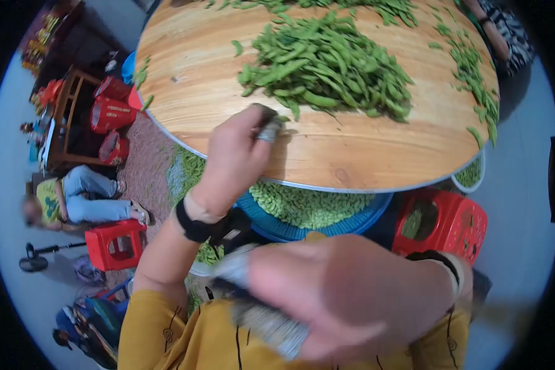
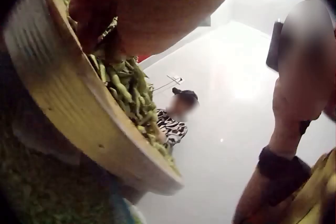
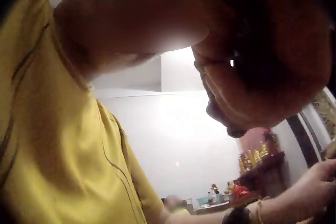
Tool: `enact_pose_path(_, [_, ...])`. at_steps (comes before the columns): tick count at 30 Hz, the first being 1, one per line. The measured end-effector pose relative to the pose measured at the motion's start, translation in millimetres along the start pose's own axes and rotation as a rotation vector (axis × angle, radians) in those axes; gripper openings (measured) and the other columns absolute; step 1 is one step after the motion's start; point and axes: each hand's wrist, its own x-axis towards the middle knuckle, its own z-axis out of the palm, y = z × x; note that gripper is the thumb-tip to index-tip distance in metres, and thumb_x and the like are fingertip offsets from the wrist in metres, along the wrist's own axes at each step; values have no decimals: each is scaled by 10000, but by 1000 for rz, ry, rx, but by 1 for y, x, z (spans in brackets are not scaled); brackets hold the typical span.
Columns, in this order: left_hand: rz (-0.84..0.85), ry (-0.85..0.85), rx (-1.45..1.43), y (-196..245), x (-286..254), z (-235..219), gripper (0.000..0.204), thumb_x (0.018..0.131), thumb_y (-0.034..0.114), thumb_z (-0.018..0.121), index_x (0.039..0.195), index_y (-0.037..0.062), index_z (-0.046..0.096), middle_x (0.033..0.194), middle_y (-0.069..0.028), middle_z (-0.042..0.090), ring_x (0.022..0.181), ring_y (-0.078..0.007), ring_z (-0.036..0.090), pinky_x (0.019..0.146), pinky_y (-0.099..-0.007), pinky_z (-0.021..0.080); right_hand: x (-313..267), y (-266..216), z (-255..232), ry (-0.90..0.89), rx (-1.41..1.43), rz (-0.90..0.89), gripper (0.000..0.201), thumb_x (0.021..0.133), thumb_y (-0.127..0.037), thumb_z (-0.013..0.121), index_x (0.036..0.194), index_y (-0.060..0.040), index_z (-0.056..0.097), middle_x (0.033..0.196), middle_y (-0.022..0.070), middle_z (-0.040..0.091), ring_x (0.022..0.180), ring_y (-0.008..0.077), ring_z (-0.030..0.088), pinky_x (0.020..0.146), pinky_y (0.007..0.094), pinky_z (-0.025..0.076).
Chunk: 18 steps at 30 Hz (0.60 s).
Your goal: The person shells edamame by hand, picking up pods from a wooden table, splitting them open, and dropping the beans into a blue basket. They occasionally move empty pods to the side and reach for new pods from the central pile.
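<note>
My left hand (image 1: pixel 237 148) is low over the near part of the round wooden table (image 1: pixel 197 80), its wrapped thumb and finger pinching a small green edamame pod (image 1: pixel 283 118). Just beyond lies a large heap of edamame pods (image 1: pixel 333 68). In the left wrist view the same hand, dark and close, covers part of the pods (image 2: pixel 126 90) at the table rim. Raised in front of my chest, my right hand (image 1: pixel 333 296) is blurred by motion. Its wrapped fingers and thumb stand apart, with nothing visible between them.
Beneath the table edge, a blue basin (image 1: pixel 256 219) holds shelled beans (image 1: pixel 308 203). Red stools (image 1: pixel 444 225) stand at the right and left (image 1: pixel 111 243). More pods (image 1: pixel 468 68) lie along the table's right edge, near a person in a striped top (image 1: pixel 505 37). Another person (image 1: pixel 74 197) sits at left.
</note>
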Motion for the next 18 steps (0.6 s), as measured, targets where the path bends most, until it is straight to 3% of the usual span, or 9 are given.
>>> enact_pose_path(1, [9,-32,-8,4,-4,-1,128,873,56,561,985,20,609,800,-107,628,624,-184,577,569,-314,468,0,-11,-6,-51,3,10,200,834,-88,606,1011,-15,549,880,152,622,800,214,654,699,336,530])
enact_pose_path(3, [-395,-109,-573,12,-12,-7,117,888,51,548,989,28,602,783,-59,650,570,-124,564,514,-244,448,-9,-3,-2,34,33,54,204,831,-86,613,1012,-14,552,876,141,620,798,203,648,697,328,526])
enact_pose_path(4, [-408,-141,-635,20,-14,-10,126,908,56,523,1008,13,587,770,-11,616,596,-37,519,509,-192,422,-12,1,0,90,42,85,208,828,-85,621,1012,-12,556,873,130,618,797,192,642,694,319,522])
enact_pose_path(13, [-508,-176,-778,29,-28,-15,129,876,28,557,1000,18,593,724,26,570,569,-20,467,493,-175,361,-14,39,4,487,25,250,245,802,-75,686,1014,2,590,839,30,600,783,93,590,673,243,486])
enact_pose_path(14, [-452,-165,-825,36,-29,-16,132,869,26,563,998,19,592,734,23,580,584,-16,473,496,-175,360,-16,40,1,541,-4,273,249,799,-74,693,1015,3,594,836,19,598,782,82,584,671,234,482])
enact_pose_path(17, [-556,-312,-875,45,-33,-18,145,861,8,547,1001,19,581,757,12,593,600,-19,489,502,-173,368,-16,63,0,731,-1,369,257,814,-104,708,1027,-10,599,830,-16,596,749,59,557,653,215,463])
enact_pose_path(18, [-547,-311,-881,46,-35,-16,145,861,8,547,1001,19,581,757,12,593,600,-19,489,502,-173,368,-13,85,7,830,120,271,253,795,-110,713,1002,-20,599,766,17,615,685,72,568,607,248,475])
